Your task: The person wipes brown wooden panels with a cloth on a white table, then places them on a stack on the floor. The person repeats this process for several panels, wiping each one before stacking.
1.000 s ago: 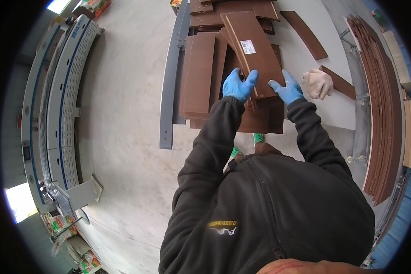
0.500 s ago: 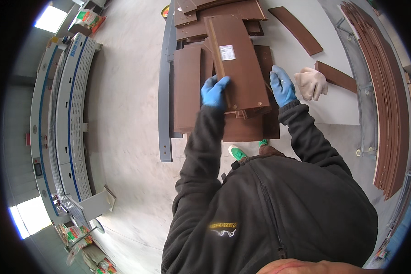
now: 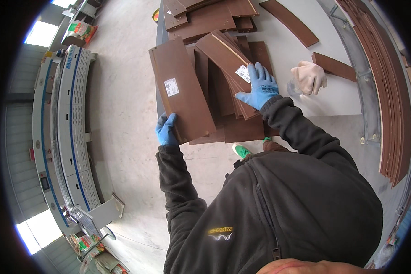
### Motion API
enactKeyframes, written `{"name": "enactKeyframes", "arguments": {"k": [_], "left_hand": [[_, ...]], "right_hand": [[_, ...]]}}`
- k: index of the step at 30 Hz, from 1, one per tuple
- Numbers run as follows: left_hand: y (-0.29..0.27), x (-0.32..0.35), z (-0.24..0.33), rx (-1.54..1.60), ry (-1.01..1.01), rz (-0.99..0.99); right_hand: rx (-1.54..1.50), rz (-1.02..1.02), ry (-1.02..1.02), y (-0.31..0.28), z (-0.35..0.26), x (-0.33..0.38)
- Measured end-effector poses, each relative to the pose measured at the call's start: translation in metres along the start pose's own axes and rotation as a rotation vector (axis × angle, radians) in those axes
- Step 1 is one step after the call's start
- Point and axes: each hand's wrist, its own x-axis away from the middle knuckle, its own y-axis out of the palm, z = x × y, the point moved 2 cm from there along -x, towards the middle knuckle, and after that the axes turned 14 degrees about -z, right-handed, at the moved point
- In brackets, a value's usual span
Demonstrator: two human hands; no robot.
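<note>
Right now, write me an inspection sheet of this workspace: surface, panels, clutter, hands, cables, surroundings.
Surface: pale table, brown panels piled on it at odd angles.
Panels: a held panel with a white label, lying aslant; a second labelled panel on top of the pile.
Clutter: pale glove, crumpled; curved brown strip and shorter brown strip, both apart from the pile.
Left hand: blue-gloved, fingers closed on the held panel's lower left edge.
Right hand: blue-gloved, open, fingers spread at the second panel's label.
Cables: nothing seen clearly.
Surroundings: long white machine with blue stripes at left; stacked brown boards at right; grey floor.
</note>
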Motion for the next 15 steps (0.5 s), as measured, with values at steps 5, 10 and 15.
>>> {"name": "enactKeyframes", "arguments": {"k": [5,10,15], "left_hand": [[-0.008,-0.016,-0.027,-0.013,-0.106,-0.046],[-0.012,-0.024,-0.028,-0.088,-0.059,-0.044],[-0.007,-0.032,-0.030,-0.214,0.041,0.057]], "right_hand": [[-0.075,0.022,0.058,0.004,-0.002,-0.008],[-0.416,0.129,0.043,-0.008,0.016,-0.010],[-1.561,-0.083,-0.106,-0.045,0.036,0.009]]}}
